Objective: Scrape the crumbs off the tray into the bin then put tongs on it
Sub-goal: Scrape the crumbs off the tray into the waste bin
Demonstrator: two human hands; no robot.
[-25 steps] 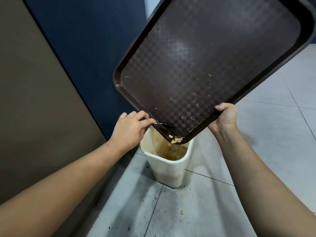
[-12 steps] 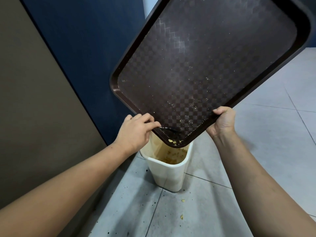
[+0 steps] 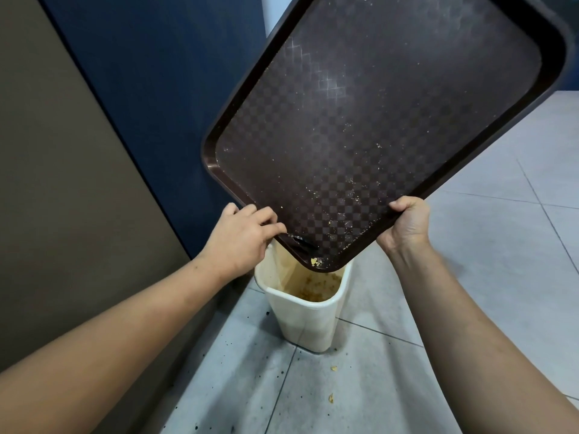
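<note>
My right hand grips the lower right edge of a dark brown checkered tray, held steeply tilted. Its lowest corner hangs just over a cream bin. My left hand is at the tray's lower left edge and pinches a small dark tool whose tip lies on the tray surface near that corner. A small yellow clump of crumbs sits in the lowest corner, and fine specks are scattered above it. More crumbs lie inside the bin. No tongs can be made out for certain.
The bin stands on a grey tiled floor against a dark blue wall, with a brown panel to the left. A few crumbs and dark specks lie on the floor in front of the bin.
The tray's left corner has dipped slightly. The yellow clump at the lowest corner is smaller than a second ago. Both hands keep their grips in nearly the same places.
</note>
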